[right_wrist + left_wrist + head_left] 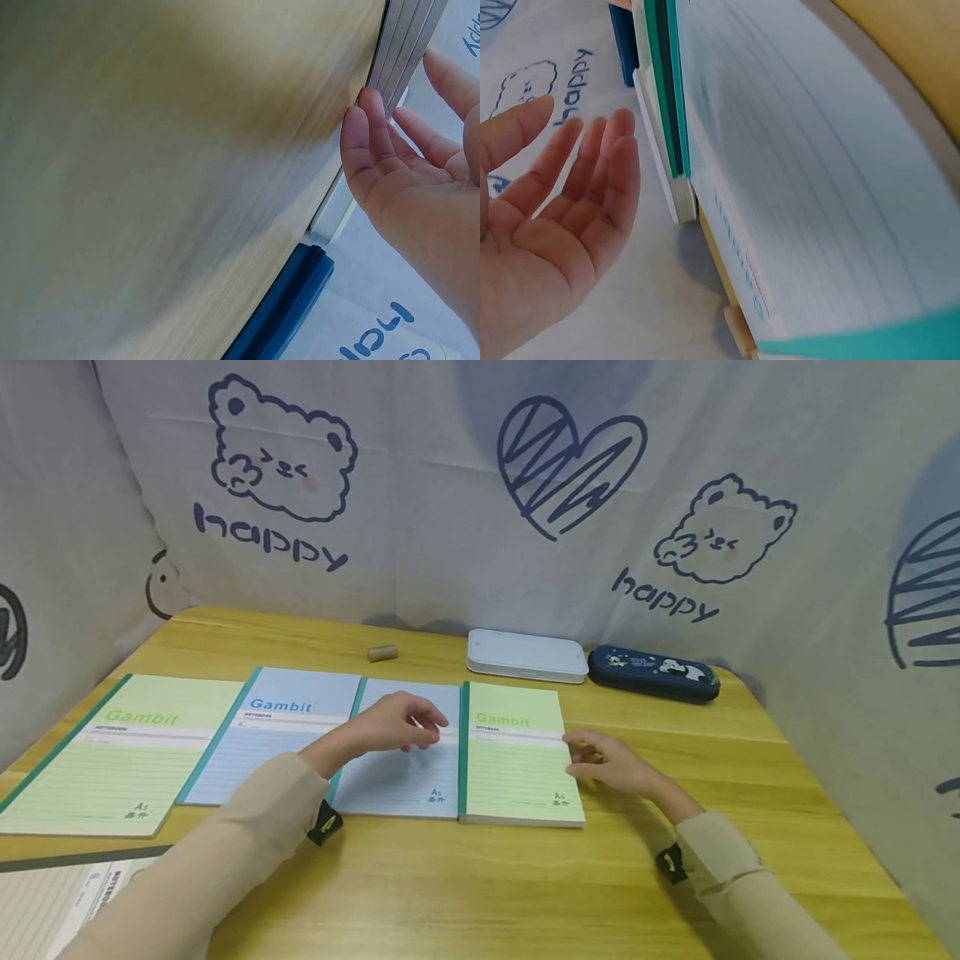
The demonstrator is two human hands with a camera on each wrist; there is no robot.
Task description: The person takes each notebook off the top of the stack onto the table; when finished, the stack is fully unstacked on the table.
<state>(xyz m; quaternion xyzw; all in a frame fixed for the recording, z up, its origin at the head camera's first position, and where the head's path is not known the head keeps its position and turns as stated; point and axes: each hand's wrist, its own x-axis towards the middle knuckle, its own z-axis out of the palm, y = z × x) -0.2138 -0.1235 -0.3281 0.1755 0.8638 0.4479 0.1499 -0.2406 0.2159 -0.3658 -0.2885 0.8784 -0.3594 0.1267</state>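
Observation:
My left hand hovers over a blue Gambit notebook, its fingers loosely bent and nothing in them. In the left wrist view, that hand stands apart from the blue cover. At the right edge of a green Gambit notebook is my right hand, fingertips at its side. The right wrist view shows several page edges stacked beside the right hand's fingertips; whether they touch is hard to tell. Left of these lie another blue notebook and a green one.
A white flat case and a dark blue pencil case lie along the back of the wooden table. A small brown block is behind the notebooks. Another notebook lies at the front left. A printed cloth hangs behind.

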